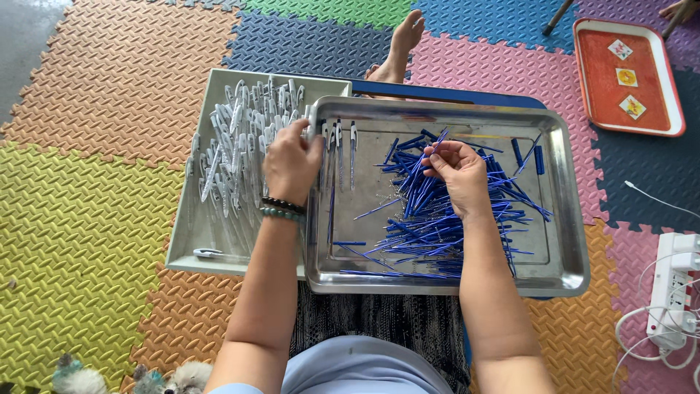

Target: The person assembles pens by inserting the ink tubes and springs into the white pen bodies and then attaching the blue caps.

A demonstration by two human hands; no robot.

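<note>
Blue refills (445,211): one pinched in right hand (456,171) above loose heap. Left hand (292,160) closed on clear pen barrel (312,125). Risk: neighbouring refills snagged, scattered beyond steel tray (569,241).

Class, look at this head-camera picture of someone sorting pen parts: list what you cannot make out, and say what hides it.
- Left hand: its fingertips curl over clear pen barrels, so any grip is hidden.
- Right hand: the pinch on a blue refill is too small to confirm.
- Orange tray: its three cards are too small to read.
- White power strip: cut off by the right edge.
</note>
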